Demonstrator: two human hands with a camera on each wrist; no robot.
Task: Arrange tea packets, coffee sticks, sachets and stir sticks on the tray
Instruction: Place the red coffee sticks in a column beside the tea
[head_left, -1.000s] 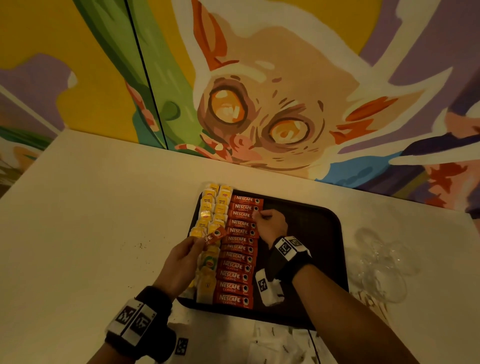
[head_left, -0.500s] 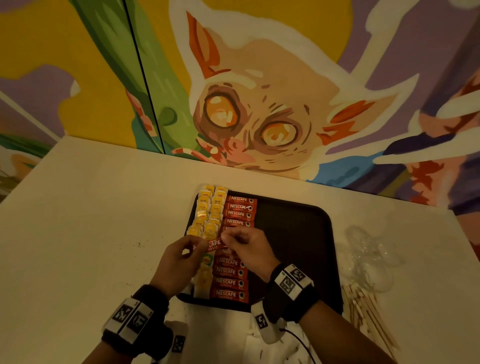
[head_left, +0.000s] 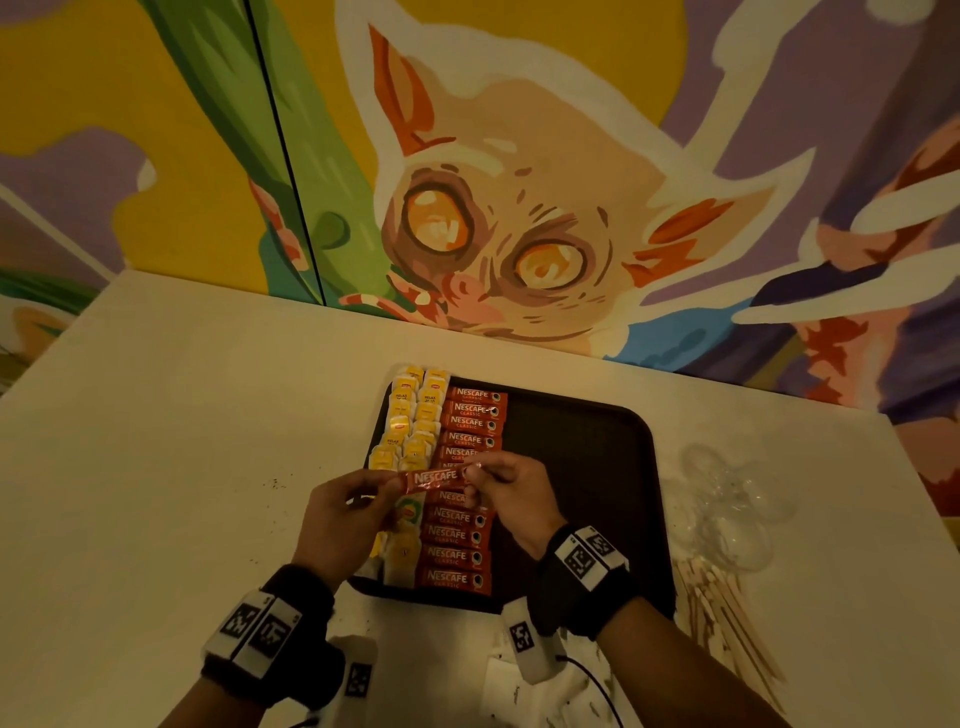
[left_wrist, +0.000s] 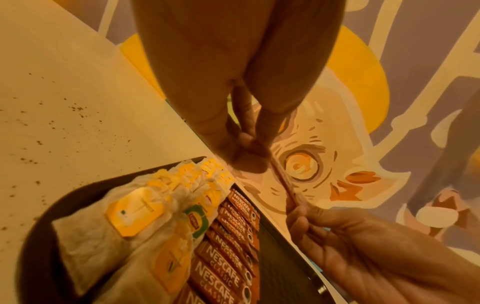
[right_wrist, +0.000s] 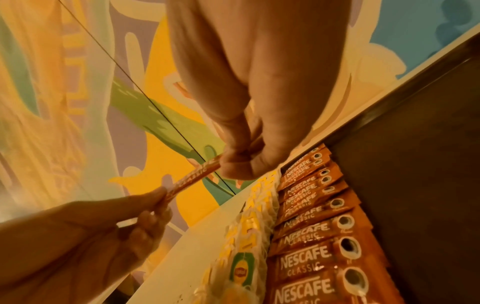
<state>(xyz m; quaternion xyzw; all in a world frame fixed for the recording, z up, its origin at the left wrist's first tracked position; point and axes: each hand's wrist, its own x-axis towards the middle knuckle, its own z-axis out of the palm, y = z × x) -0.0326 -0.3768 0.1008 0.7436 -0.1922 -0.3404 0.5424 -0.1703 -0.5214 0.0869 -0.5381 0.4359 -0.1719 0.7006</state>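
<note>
Held stick: a red coffee stick (head_left: 434, 479) printed "NESCAFE", held level above the tray between both hands, over the seam between the tea row and the coffee row; "CLASSIC" reads on it in the right wrist view (right_wrist: 193, 175).
Left hand: the left hand (head_left: 340, 519) pinches the stick's left end between thumb and fingertips.
Right hand: the right hand (head_left: 511, 496) pinches the stick's right end, its other fingers curled in.
Tray: a dark tray (head_left: 587, 467) with rounded corners on a pale table (head_left: 182, 441); its right half is bare.
Coffee row: a column of coffee sticks (head_left: 460, 556) running near to far on the tray, each marked "NESCAFE CLASSIC" with a small cup picture at the right end; the hands cover the middle of the column, so no count can be given.
Tea row: tea packets (head_left: 413, 415) with yellow tags in 2 columns along the tray's left edge, just left of the coffee; 1 green-and-yellow tag (left_wrist: 196, 219) carries a Lipton-style logo, and "RELAX" shows on 2 far tags. Smaller print is unreadable.
Stir sticks: a pile of wooden stir sticks (head_left: 727, 618) on the table right of the tray.
Clear plastic: crumpled clear wrapping (head_left: 737, 509) just beyond the stir sticks; its shape is hard to make out.
Wall: a painted mural (head_left: 519, 234) of a wide-eyed animal.
Near edge: white items (head_left: 519, 691) below the tray, largely hidden by the forearms.
</note>
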